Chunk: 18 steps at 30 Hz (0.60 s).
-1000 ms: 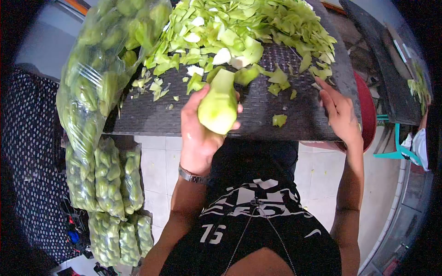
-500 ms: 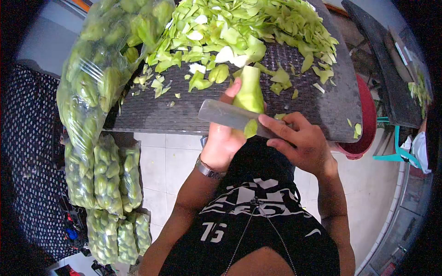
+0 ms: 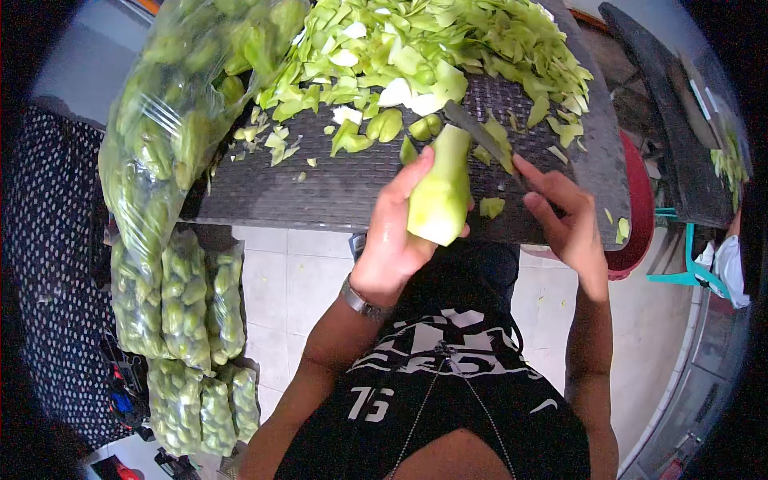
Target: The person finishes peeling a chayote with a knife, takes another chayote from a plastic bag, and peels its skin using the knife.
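My left hand (image 3: 392,236) is wrapped round a peeled, pale green chayote (image 3: 442,192) above the table's near edge, with its narrower end tilted away from me. A small bit of darker green lies beside the far end. In my right hand (image 3: 570,220), fingers closed on the handle, is a knife (image 3: 482,136). Its blade points away and to the left, just past the chayote's far end, seen nearly edge-on. Most of the handle is hidden by the fingers. Loose green peelings (image 3: 384,126) lie on the dark table in front of both hands.
A large heap of peelings (image 3: 448,48) covers the far part of the dark woven table (image 3: 272,204). On the left hangs a big clear bag of chayotes (image 3: 164,136), with several smaller filled bags (image 3: 186,300) below. A red tub (image 3: 638,208) and teal stool (image 3: 690,268) stand right.
The knife has moved away from the chayote's near side, forward and right, its blade turning to point away. More of the chayote shows, now turned in my left hand with a pale near end.
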Each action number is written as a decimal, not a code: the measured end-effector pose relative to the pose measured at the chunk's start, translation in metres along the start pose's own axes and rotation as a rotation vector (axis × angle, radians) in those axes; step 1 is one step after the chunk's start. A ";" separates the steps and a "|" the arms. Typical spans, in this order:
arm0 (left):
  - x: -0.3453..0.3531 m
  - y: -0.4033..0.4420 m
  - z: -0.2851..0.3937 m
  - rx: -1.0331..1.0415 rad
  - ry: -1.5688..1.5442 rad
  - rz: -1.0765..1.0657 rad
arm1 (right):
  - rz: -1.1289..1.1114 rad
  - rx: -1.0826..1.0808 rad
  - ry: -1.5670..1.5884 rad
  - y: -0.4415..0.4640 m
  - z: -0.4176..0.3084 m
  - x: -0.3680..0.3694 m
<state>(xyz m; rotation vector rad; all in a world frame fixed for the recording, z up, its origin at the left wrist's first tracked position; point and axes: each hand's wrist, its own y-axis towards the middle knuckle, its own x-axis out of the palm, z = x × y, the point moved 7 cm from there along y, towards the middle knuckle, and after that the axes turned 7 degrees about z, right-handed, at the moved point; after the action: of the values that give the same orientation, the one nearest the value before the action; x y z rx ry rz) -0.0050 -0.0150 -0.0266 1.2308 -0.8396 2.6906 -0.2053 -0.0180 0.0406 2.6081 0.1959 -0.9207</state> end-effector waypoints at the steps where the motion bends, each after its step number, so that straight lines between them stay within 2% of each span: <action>1: 0.000 0.001 0.000 0.016 -0.032 0.028 | -0.022 -0.005 -0.001 -0.002 -0.004 0.002; 3: 0.002 0.003 0.001 0.046 -0.088 0.082 | -0.058 -0.087 -0.008 -0.009 -0.018 0.010; 5: -0.002 0.015 -0.005 0.063 -0.101 0.007 | -0.089 -0.241 -0.013 -0.017 -0.034 0.026; 7: -0.004 0.018 -0.007 0.058 -0.125 -0.042 | -0.069 -0.243 -0.098 -0.020 -0.038 0.031; 14: -0.007 0.016 -0.007 0.075 -0.129 -0.009 | -0.062 -0.297 -0.223 -0.021 -0.030 0.030; 18: -0.014 0.011 -0.011 0.040 -0.118 0.030 | -0.110 -0.233 -0.229 -0.016 -0.026 0.025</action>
<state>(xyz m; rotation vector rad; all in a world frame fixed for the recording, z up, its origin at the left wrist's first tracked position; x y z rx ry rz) -0.0063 -0.0169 -0.0476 1.4092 -0.8281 2.6925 -0.1748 0.0066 0.0392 2.2774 0.3645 -1.1514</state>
